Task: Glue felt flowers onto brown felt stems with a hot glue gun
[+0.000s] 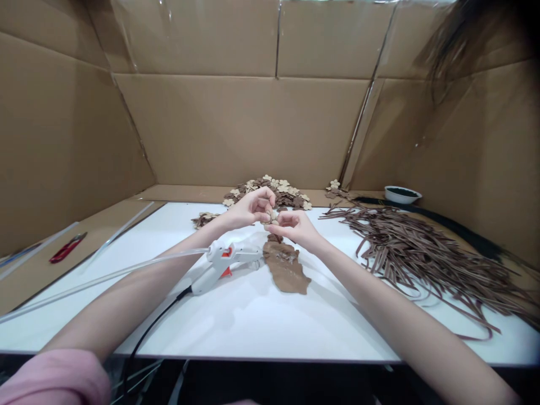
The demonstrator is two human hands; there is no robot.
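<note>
— What's that between my hands (273, 216)?

— Too small to tell — a pale little piece (274, 215), mostly covered by my fingertips (265, 216).

— And the brown strips (426, 253)?

— They run off the right edge. The glue gun's black cord (147, 332) drops out of sight below the tabletop (253, 320).

We see a small cream flower-shaped cutout (273, 215) pinched between fingertips, raised above the white board.

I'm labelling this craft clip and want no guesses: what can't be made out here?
Head view only:
- Small pale piece: mostly covered by the left hand and right hand; shape unclear.
- White bowl: dark contents too small to identify.
- Glue gun cord: runs off the table edge.
- Top right: blurred dark hair blocks the cardboard.
</note>
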